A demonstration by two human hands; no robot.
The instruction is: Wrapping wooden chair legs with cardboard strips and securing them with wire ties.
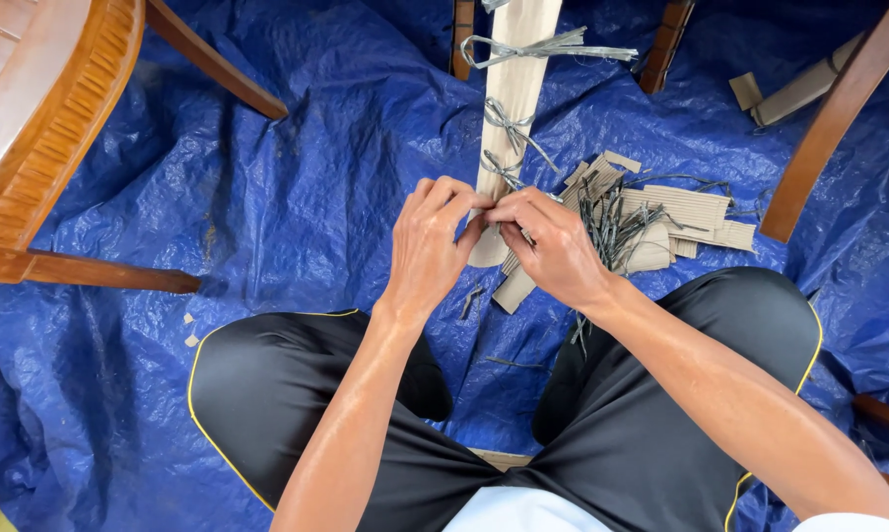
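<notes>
A crumpled blue plastic tarpaulin [297, 167] covers the floor, hemmed by a round wooden table [40, 108] at the left and brown wooden chair legs [829, 128] at the right. Centred between the knees stands a long tan cardboard strip bundle [515, 89], bound with grey ties [548, 46]. The left hand [430, 246] and right hand [553, 246] pinch its lower end together. Loose cardboard scraps [686, 212] lie just right.
</notes>
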